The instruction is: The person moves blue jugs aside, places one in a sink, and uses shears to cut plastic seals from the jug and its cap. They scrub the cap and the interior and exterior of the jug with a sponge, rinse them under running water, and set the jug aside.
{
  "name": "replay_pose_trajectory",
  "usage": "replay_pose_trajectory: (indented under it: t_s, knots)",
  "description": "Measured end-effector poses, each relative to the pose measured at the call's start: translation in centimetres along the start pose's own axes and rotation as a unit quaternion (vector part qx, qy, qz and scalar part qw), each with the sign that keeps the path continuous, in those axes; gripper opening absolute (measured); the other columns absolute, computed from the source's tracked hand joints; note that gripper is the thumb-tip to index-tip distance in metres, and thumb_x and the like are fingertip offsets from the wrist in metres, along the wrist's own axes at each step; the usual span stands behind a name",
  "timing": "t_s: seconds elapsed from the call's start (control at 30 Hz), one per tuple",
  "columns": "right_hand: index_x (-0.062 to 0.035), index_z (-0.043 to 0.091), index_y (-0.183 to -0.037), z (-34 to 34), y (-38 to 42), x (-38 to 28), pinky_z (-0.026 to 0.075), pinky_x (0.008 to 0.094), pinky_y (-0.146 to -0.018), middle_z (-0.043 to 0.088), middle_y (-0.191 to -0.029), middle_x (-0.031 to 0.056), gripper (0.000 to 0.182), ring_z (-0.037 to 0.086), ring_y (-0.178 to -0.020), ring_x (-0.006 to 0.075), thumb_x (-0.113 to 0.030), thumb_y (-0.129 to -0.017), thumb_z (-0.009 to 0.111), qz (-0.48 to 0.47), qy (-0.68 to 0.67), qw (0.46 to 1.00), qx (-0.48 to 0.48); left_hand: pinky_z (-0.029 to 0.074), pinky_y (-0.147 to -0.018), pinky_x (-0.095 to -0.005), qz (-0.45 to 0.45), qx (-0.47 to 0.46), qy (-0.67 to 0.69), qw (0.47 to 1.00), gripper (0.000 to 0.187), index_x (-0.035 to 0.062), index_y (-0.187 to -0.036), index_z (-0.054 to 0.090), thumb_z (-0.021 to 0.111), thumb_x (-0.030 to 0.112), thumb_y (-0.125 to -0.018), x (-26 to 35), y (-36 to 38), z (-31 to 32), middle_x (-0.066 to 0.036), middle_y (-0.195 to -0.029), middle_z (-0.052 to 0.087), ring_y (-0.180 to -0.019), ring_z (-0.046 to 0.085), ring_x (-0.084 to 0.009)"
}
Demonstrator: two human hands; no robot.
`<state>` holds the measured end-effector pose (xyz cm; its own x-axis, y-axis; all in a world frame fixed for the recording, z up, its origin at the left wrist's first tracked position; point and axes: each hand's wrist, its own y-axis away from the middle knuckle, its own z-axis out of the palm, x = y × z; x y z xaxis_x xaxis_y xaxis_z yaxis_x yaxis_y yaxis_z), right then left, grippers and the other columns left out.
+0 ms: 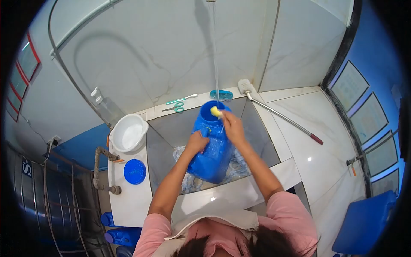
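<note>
A blue plastic water jug [212, 160] stands tilted in the grey sink [165, 132], its wide round mouth facing up and away from me. My left hand [198, 142] is closed around the jug's handle. With its fingers pinched, my right hand [231, 125] holds a small yellow sponge [215, 112] at the rim of the mouth. A thin stream of water [215, 64] falls from above toward the mouth. Wet, pale patterned cloth [190, 182] lies in the sink under and around the jug.
Left on the counter are a white basin [129, 132] and a blue lid [135, 171]. Along the back ledge lie scissors [175, 107], a toothbrush [182, 99] and a teal brush [221, 95]. A long-handled brush [280, 115] rests at right. Pipes [99, 171] stick up at left.
</note>
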<state>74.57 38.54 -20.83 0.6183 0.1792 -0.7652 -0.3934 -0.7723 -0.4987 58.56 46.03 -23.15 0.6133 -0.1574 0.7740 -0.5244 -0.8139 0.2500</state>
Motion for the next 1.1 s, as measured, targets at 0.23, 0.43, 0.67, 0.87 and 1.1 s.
replay_pose_trajectory:
  t_s: [0.23,0.43,0.67,0.87,1.1]
  knots:
    - [-0.0027,0.067,-0.088,-4.3,0.0,-2.0,0.047,0.0401,-0.080,0.061,-0.104,0.0196,0.019,0.059,-0.096,0.0328,-0.015,-0.076,0.060,0.032,0.351,0.800,-0.486,0.051,-0.069,-0.0467,0.142,0.012,-0.266,0.954,0.031,0.0014,-0.095,0.057,0.063,0.023,-0.074,2.4,10.9,-1.0,-0.022,-0.087,0.064,-0.081,0.062,-0.0378]
    - [-0.0056,0.068,-0.095,-1.1,8.6,1.0,0.046,0.0397,-0.086,0.056,-0.119,0.0163,0.024,0.054,-0.108,0.0288,-0.020,-0.077,0.060,0.023,0.445,0.657,-0.608,0.049,-0.057,-0.0469,0.254,-0.040,-0.345,0.903,0.022,0.0028,-0.091,0.054,0.058,0.018,-0.076,4.0,18.0,0.8,-0.018,-0.073,0.063,-0.066,0.063,-0.0354]
    - [-0.0062,0.068,-0.097,3.5,11.4,0.8,0.046,0.0397,-0.085,0.056,-0.121,0.0150,0.025,0.054,-0.109,0.0280,-0.020,-0.078,0.060,-0.029,0.367,0.823,-0.432,0.046,-0.041,-0.0372,0.404,0.094,-0.281,0.866,0.004,0.0070,-0.078,0.051,0.053,0.009,-0.075,2.3,24.5,1.2,-0.009,-0.057,0.056,-0.048,0.060,-0.0257]
    - [-0.0068,0.068,-0.098,6.2,6.4,-2.4,0.046,0.0396,-0.085,0.056,-0.122,0.0138,0.025,0.054,-0.109,0.0272,-0.020,-0.079,0.059,-0.099,0.278,0.901,-0.318,0.045,-0.038,-0.0348,0.412,0.103,-0.333,0.842,0.007,0.0088,-0.077,0.050,0.055,0.010,-0.073,1.5,26.7,-0.5,-0.006,-0.056,0.055,-0.046,0.059,-0.0218]
    - [-0.0074,0.068,-0.100,8.1,-0.7,-7.6,0.047,0.0396,-0.085,0.055,-0.123,0.0125,0.025,0.055,-0.110,0.0264,-0.019,-0.079,0.058,-0.233,0.260,0.896,-0.273,0.045,-0.036,-0.0347,0.387,0.096,-0.340,0.852,0.007,0.0092,-0.075,0.049,0.056,0.012,-0.075,1.8,26.8,-1.2,-0.006,-0.054,0.054,-0.045,0.059,-0.0225]
